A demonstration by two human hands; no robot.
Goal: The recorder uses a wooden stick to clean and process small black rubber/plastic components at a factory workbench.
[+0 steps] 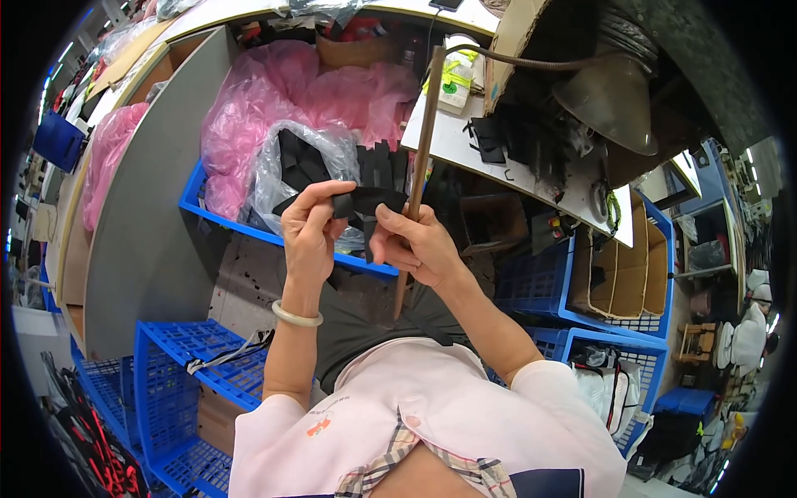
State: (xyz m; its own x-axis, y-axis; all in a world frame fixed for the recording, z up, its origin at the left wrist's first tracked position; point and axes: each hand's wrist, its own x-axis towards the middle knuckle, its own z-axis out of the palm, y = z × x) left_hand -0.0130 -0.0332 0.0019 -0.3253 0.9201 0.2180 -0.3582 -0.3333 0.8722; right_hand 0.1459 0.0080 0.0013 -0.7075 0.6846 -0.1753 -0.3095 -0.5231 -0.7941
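A short black fabric strip (371,200) stretches between my two hands. My left hand (309,228) pinches one end, where the strip curls over between thumb and fingers. The other end lies under the thumb of my right hand (422,245), whose fingers are closed on it. A slim brown rod (423,137) slants down past my right hand, which covers part of it; whether the hand touches the rod I cannot tell. More black strips (378,166) lie just beyond my hands, beside a clear plastic bag (267,178) with black pieces inside.
A blue crate (193,195) holds pink plastic bags (249,91) ahead of me. Right of it, a white tabletop (519,173) carries black pieces and a lamp (610,104). Another blue crate (158,398) stands at lower left; blue crates with cardboard dividers (618,274) stand at right.
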